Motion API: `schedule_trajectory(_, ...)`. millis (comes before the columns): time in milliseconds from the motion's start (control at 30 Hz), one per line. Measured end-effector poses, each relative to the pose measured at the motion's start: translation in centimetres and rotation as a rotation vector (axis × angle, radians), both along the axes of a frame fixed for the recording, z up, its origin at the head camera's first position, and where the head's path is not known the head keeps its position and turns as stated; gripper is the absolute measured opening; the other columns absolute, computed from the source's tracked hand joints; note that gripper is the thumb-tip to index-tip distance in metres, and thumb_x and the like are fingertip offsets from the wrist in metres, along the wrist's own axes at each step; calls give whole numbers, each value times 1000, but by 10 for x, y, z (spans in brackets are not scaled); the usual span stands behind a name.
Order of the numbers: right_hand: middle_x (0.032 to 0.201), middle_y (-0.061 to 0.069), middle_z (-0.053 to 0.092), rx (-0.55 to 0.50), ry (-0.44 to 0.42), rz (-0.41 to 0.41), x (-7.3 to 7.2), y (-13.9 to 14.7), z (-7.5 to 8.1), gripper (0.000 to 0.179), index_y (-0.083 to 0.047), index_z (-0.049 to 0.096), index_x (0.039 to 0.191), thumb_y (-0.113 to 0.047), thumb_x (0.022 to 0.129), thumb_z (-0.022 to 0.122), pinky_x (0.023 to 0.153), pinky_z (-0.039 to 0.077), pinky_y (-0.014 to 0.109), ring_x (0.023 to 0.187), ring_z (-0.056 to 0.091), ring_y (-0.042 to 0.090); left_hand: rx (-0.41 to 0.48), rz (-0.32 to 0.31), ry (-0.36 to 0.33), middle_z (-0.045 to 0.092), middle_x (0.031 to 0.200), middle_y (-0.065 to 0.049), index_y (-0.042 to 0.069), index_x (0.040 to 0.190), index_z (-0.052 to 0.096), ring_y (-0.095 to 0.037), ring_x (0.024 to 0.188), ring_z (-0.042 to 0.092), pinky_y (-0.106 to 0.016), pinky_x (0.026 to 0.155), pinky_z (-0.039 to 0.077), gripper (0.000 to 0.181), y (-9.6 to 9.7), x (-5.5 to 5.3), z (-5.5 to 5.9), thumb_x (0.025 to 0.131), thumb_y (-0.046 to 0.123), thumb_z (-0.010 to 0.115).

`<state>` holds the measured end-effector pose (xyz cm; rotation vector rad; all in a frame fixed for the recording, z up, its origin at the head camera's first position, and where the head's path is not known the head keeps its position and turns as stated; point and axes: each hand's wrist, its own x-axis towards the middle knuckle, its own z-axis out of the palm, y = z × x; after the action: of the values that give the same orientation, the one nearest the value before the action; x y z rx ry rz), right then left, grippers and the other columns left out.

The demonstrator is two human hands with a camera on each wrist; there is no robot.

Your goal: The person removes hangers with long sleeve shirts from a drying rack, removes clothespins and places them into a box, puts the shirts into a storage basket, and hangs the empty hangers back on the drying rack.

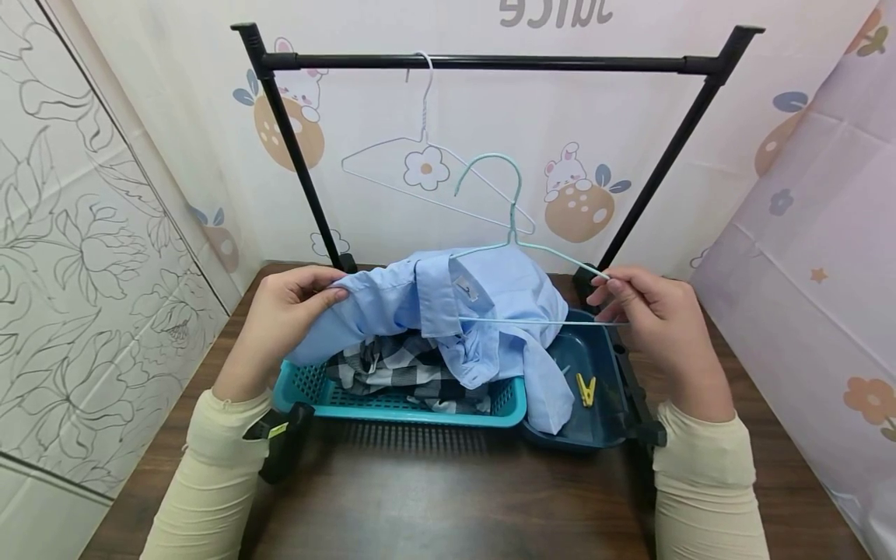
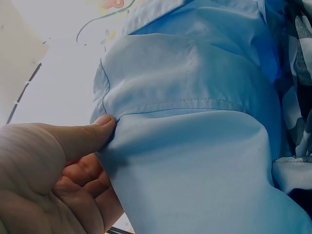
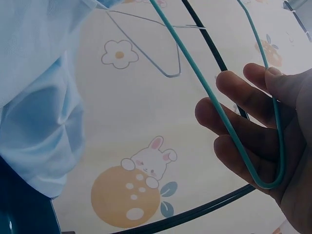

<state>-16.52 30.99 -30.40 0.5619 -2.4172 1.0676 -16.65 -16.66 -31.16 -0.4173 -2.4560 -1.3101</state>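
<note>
A light blue collared shirt (image 1: 392,292) spreads over the baskets, its collar (image 1: 439,299) turned toward me. My left hand (image 1: 294,307) pinches the shirt at its left shoulder; in the left wrist view the thumb (image 2: 100,127) presses the cloth near a seam. A mint-green wire hanger (image 1: 514,206) has its left arm inside the shirt and its right end bare. My right hand (image 1: 651,311) holds that bare end. In the right wrist view, the thumb (image 3: 285,85) and index finger pinch the green wire, and the other fingers lie behind the lower bar.
A black rail (image 1: 490,62) carries a white wire hanger (image 1: 378,144) behind the shirt. A teal basket (image 1: 420,418) holds black-and-white checked cloth (image 1: 378,369). Beside it, a dark blue basket (image 1: 605,373) contains a yellow clothespin (image 1: 586,390). Both sit on a brown wooden table (image 1: 448,498).
</note>
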Motion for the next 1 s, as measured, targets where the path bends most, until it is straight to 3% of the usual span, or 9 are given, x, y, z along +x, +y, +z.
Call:
schedule_trajectory(400,88,8,74,-68,-13,-14,1,14,3,20,-7,74,114,-9,105,57,69,56,14,68,72,8,-5,45,-11,77,94,-3,16,107,79,-11,76,64,-20,65,50,15,-9,-4,0,95,24,76)
schedule_trajectory(667,86,2,74,-103,-5,-30,0,25,3,19,-4,74,114,-7,104,57,66,56,14,65,72,9,8,64,-54,76,97,-2,14,109,79,-10,79,66,-19,66,52,18,-17,-6,0,95,26,76)
schedule_trajectory(1000,83,1,73,-118,16,-25,2,35,4,17,-1,74,111,-4,103,58,64,56,15,62,71,10,11,71,-52,76,93,1,11,109,78,-9,77,64,-19,65,50,20,-26,-7,2,95,24,76)
